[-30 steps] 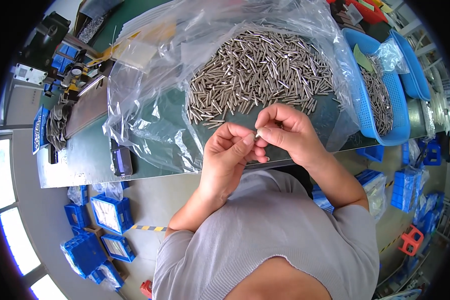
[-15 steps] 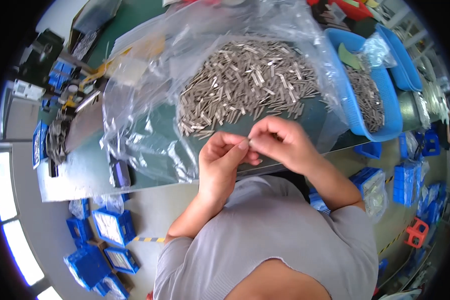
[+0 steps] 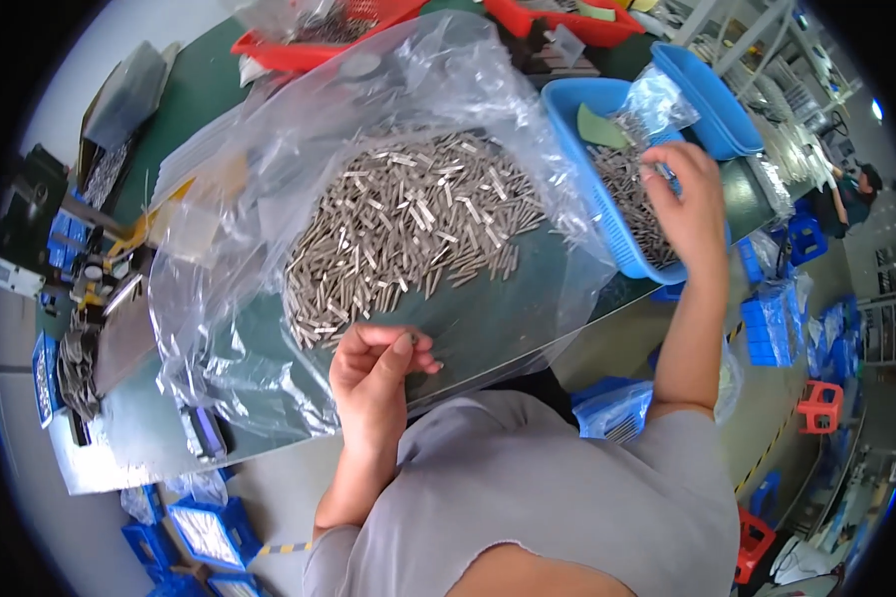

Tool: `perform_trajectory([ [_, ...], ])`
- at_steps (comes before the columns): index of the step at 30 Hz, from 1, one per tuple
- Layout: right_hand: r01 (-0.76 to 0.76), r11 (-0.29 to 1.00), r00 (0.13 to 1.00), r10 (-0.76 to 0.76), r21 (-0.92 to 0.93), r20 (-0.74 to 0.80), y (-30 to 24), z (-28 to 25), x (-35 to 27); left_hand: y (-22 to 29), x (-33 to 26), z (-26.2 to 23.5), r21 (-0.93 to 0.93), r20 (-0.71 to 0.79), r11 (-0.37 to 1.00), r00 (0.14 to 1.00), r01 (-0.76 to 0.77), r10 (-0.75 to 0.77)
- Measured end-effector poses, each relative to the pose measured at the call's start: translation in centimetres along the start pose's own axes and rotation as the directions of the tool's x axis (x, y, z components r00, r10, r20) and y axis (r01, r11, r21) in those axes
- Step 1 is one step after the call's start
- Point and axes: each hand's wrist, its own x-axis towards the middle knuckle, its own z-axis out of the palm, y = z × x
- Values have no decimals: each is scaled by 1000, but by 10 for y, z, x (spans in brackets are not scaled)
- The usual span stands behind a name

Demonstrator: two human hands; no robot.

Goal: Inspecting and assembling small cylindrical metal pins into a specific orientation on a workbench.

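A heap of small grey metal strips (image 3: 418,214) lies on a clear plastic sheet (image 3: 219,318) over the green table. At the heap's near edge is my left hand (image 3: 368,383), its thumb and forefinger pinched; whatever is between the tips is too small to make out. My right hand (image 3: 692,199) reaches over a light blue basket (image 3: 607,214) holding many similar metal strips (image 3: 632,204). Its thumb and forefinger tips come close together above those strips, and I cannot make out what they hold. A green piece (image 3: 600,127) and a clear plastic bag (image 3: 657,102) rest in the basket's far part.
Another blue basket (image 3: 707,99) stands beyond the first. Red trays (image 3: 309,55) sit along the table's far side. Tools and a dark bundle (image 3: 78,373) are at the left. Blue crates (image 3: 209,532) and a red stool (image 3: 819,406) stand on the floor.
My hands were together in front of the heap; the right has moved away to the blue basket. My left hand stays pinched near the heap. The view has turned toward the right.
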Motion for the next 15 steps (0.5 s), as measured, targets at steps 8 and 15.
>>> perform_trajectory([
  [8,33,806,944,-219,591,245,-96,24,-20,-7,5,-12,-3,11,999,999,-53,53],
  [15,195,775,803,-478,601,357,-123,73,-32,-5,0,-13,11,2,999,999,-52,52],
])
